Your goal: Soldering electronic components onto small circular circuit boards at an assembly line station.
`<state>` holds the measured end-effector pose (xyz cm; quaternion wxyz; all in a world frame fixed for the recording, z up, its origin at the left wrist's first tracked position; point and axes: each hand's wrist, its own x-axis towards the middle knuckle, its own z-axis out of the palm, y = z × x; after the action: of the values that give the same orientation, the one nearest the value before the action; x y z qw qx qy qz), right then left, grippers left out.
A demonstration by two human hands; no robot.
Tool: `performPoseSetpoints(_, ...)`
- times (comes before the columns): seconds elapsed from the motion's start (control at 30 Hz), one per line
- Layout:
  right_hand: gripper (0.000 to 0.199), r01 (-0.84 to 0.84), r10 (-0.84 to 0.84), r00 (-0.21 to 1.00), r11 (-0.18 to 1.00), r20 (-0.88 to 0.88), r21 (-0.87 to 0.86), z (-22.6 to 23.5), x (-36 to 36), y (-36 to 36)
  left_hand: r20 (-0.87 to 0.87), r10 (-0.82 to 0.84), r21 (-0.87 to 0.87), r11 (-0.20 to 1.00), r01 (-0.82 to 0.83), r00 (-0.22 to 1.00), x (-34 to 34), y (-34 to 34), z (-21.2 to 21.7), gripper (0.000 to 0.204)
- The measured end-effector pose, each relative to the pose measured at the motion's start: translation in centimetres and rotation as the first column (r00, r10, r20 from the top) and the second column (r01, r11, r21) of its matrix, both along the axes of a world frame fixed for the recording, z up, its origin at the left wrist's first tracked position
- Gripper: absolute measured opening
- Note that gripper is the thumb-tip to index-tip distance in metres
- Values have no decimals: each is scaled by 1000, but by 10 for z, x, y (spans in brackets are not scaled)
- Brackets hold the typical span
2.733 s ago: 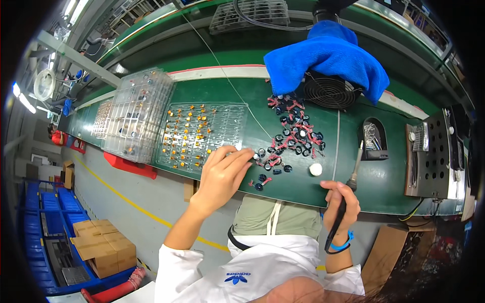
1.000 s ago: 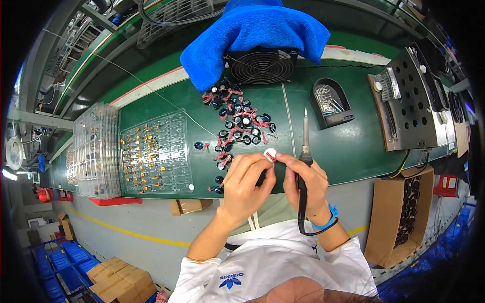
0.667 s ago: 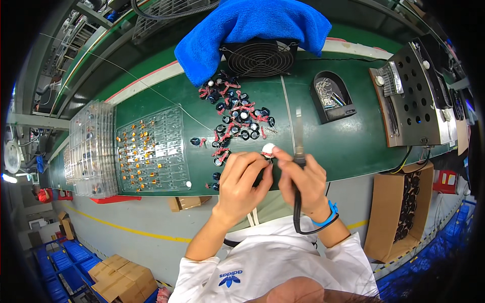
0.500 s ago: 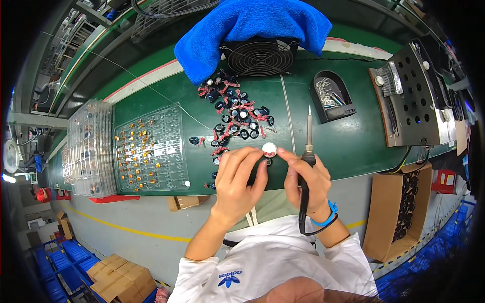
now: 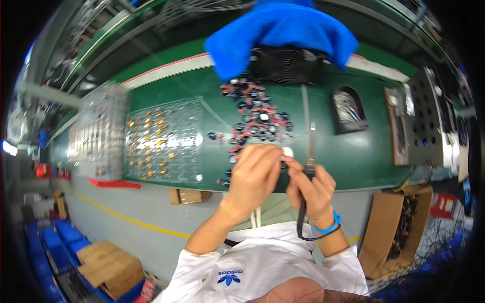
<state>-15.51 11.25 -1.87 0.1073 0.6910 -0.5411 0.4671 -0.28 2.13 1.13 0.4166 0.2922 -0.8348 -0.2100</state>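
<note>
Both hands meet over the green bench at a small round white-faced part (image 5: 287, 151). My left hand (image 5: 254, 174) is closed, its fingertips pinching that part's left side. A soldering iron (image 5: 310, 156) stands tip-away in my right hand (image 5: 313, 192), its dark cord hanging past the wrist. The thumb and forefinger of this hand also reach the round part. Just beyond the hands lies a pile of small round black parts with red wires (image 5: 257, 113). Motion blur hides the fine detail at the fingertips.
A clear tray with orange pieces (image 5: 161, 141) and stacked clear trays (image 5: 98, 136) lie left. At the back, a blue towel (image 5: 283, 30) drapes over a black fan (image 5: 289, 64). A black bin of metal pieces (image 5: 348, 110) and a perforated metal box (image 5: 427, 118) stand right.
The whole view has shifted, with the bench things now farther right and blurred. My left fingers have come closer around the round part. The soldering iron stays in my right hand.
</note>
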Motion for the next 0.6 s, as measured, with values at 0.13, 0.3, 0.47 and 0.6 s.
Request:
performPoseSetpoints(0.13,28,29,-28,998,999,-57,14,9,-3,3,-21,-72,-28,997,71,997,0,3,12,25)
performPoseSetpoints(0.3,37,-24,24,999,999,38,21,9,-5,4,129,145,-74,988,-136,981,75,-26,33,25)
performPoseSetpoints(0.47,42,-55,45,968,998,246,37,3,-5,6,337,332,-128,943,-306,881,168,-50,36,29)
performPoseSetpoints(0.6,41,-38,33,972,999,234,14,3,-5,4,403,353,-184,935,-303,844,179,-54,21,28)
